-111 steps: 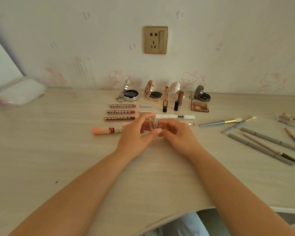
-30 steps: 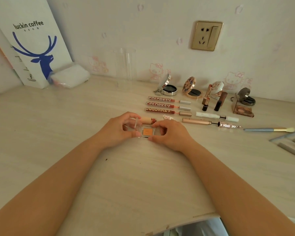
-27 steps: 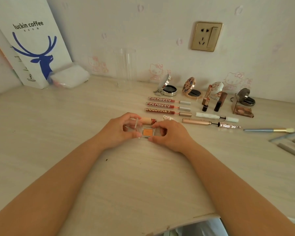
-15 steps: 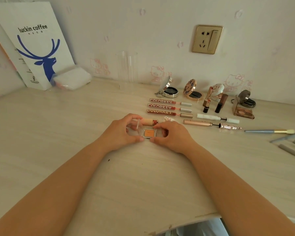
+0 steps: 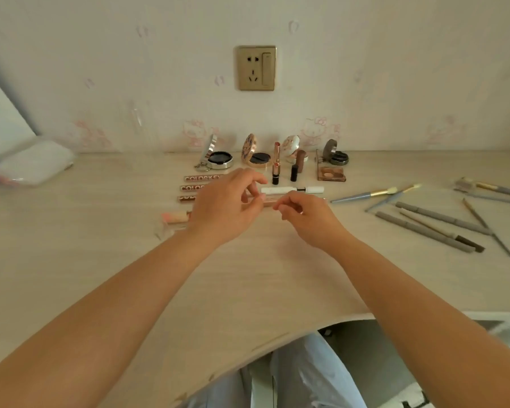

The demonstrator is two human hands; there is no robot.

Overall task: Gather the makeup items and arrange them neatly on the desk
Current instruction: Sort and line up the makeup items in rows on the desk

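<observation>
a home, most likely a bedroom desk: pale wood desk (image 5: pixel 100 275) set against wallpaper with pink cartoon cats (image 5: pixel 193 132), a gold wall socket (image 5: pixel 256 68) above, and open compacts (image 5: pixel 218 157), lipsticks (image 5: pixel 276 164) and brushes (image 5: pixel 374 194) laid out.

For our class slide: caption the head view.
Two hands hover over rows of makeup on a desk.
</observation>
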